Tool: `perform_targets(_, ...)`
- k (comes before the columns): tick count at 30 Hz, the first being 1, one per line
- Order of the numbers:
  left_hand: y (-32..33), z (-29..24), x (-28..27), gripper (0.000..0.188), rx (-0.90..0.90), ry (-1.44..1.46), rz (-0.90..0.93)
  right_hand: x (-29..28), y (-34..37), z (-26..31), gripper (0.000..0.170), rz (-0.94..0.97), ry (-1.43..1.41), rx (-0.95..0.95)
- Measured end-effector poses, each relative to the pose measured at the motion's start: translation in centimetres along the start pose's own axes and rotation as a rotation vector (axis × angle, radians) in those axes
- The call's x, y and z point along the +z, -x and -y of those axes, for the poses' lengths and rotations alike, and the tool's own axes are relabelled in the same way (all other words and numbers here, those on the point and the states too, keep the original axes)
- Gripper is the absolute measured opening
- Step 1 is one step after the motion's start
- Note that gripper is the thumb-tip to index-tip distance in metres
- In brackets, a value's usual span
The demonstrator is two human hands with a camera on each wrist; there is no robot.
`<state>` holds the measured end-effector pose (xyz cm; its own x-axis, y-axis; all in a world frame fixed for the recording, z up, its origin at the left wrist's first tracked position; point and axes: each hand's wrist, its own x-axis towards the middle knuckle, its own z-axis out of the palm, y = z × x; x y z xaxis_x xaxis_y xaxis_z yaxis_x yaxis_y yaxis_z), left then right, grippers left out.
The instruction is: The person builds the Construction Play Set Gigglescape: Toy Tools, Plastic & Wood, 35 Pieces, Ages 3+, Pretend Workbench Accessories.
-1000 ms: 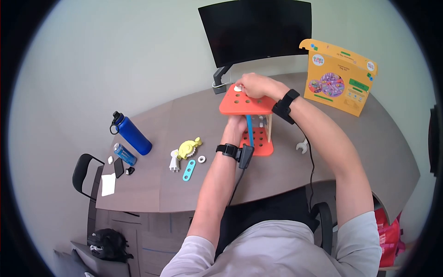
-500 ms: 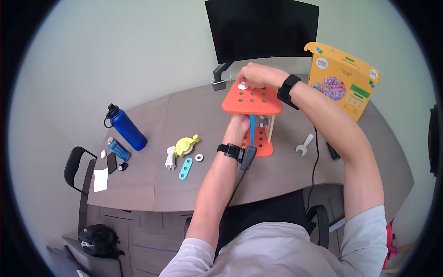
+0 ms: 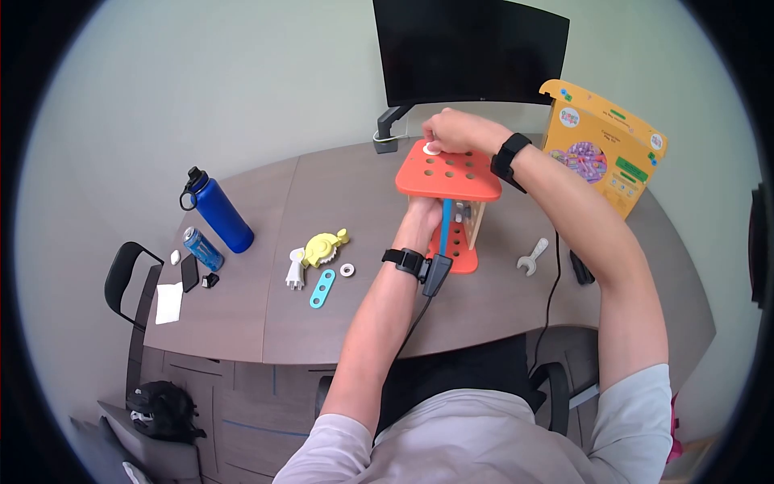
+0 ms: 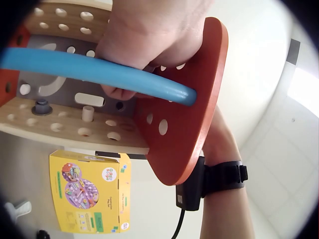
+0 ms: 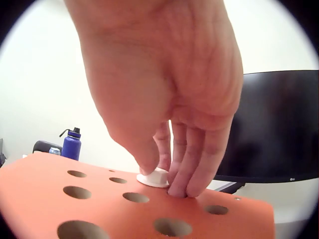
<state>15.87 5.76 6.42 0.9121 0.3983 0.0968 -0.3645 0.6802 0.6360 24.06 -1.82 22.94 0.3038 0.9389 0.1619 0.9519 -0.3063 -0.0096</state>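
Observation:
A wooden toy toolbox stands on its end, its orange end panel (image 3: 448, 171) with rows of holes facing up. My right hand (image 3: 461, 131) is over that panel's far left corner. Its thumb and fingers pinch the hexagonal head of a white plastic bolt (image 5: 154, 178), whose round flange sits at the panel. My left hand (image 4: 154, 37) reaches inside the toolbox, under the panel and beside the blue handle (image 4: 99, 71). Its fingers are bent, but I cannot tell what they hold. A grey plug (image 4: 42, 107) and a pale peg (image 4: 87, 114) sit in the wooden side.
Left on the table lie a yellow toy saw (image 3: 324, 248), a turquoise strip (image 3: 322, 289) and a white ring (image 3: 347, 270). Farther left stand a blue bottle (image 3: 222, 214) and a can (image 3: 203, 250). A toy wrench (image 3: 532, 256) lies right, before a yellow box (image 3: 601, 149); a monitor (image 3: 472, 52) stands behind.
The head view has shifted, so the table items appear farther left. My right hand stays at the white bolt with slightly changed finger positions; my left hand remains inside the toolbox.

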Motion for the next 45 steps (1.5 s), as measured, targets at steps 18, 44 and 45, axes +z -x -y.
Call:
perform_targets(18, -1.3, 1.5, -1.3, 0.037, 0.038, 0.046, 0.036, -0.4, -0.7, 0.9, 0.035, 0.113, 0.152, 0.059)
perform_targets(44, 0.5, 0.3, 0.2, 0.030, 0.027, 0.121, 0.001, 0.0, -0.3, 2.5, 0.047, 0.125, 0.328, 0.101)
perform_targets(45, -0.2, 0.7, -0.6, 0.030, 0.028, 0.119, 0.008, -0.1, -0.4, 2.5, 0.047, 0.134, 0.347, 0.099)
